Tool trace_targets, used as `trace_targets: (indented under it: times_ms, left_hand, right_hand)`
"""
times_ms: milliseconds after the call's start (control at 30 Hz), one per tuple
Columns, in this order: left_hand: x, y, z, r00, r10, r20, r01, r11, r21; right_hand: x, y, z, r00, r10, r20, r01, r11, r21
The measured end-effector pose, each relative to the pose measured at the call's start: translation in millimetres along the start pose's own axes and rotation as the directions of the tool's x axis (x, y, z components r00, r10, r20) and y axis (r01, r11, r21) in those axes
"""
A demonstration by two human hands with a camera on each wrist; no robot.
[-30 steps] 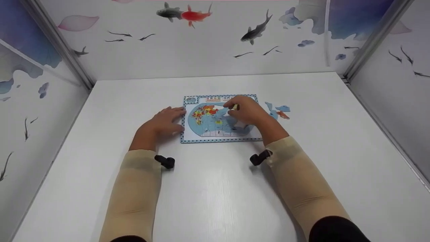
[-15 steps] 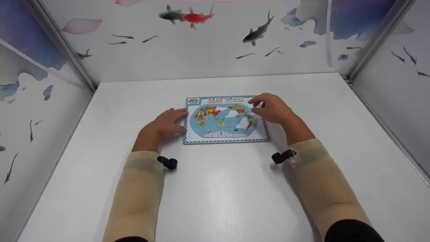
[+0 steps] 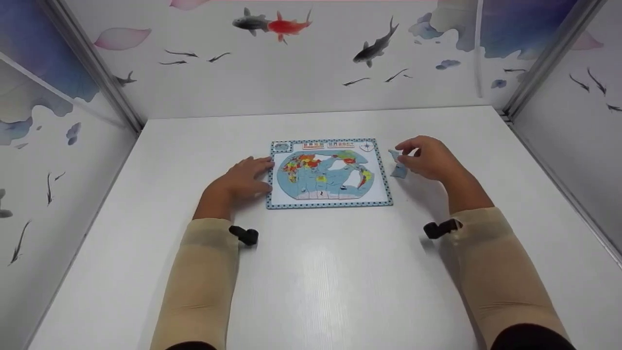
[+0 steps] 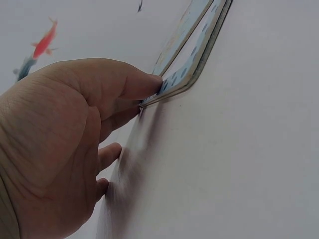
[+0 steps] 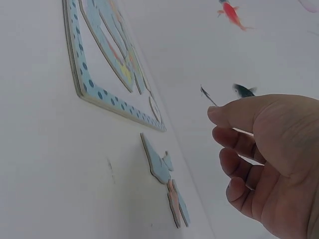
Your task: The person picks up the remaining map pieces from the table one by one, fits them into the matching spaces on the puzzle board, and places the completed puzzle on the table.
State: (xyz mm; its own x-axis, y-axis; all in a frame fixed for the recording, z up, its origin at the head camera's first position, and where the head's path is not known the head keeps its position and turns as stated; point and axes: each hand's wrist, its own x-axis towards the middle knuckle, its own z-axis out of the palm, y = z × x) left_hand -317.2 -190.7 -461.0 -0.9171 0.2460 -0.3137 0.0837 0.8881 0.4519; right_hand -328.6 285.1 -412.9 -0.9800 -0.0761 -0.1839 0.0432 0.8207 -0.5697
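Observation:
A world-map puzzle board (image 3: 381, 197) with a dotted blue border lies on the table, white gaps showing in its map. My left hand (image 3: 235, 182) rests at its left edge, fingers spread; in the left wrist view the thumb of that hand (image 4: 55, 134) touches the border of the board (image 4: 185, 74). To the right of the board, my right hand (image 3: 432, 158) hovers over loose blue pieces (image 3: 399, 171), partly covering them. The right wrist view shows this hand (image 5: 269, 159) empty, fingers loosely bent, above a blue piece (image 5: 156, 167) and an orange piece (image 5: 173, 203).
The white table (image 3: 291, 282) extends around the board. Behind it stands a white wall (image 3: 301, 82) printed with fish, and printed side panels with metal corner posts rise at left and right.
My right hand has moved right, from over the map to the loose pieces, and no longer holds the piece it carried. My left hand stays at the board's left edge.

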Motion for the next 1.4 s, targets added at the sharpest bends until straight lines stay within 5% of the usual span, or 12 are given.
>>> trace_targets:
  times_ms: [500,1400]
  left_hand:
    - [-2.2,2.5,1.7,1.0,-0.015,-0.025,0.016,1.0,0.001]
    - [2.9,-0.3,0.4,1.0,-0.004,-0.003,0.004,1.0,0.006]
  right_hand:
    - [-5.3,44,-18,1.0,0.008,-0.007,-0.008,0.998,-0.059]
    - [9.4,67,4,0.994,0.089,0.061,-0.086,0.995,-0.059]
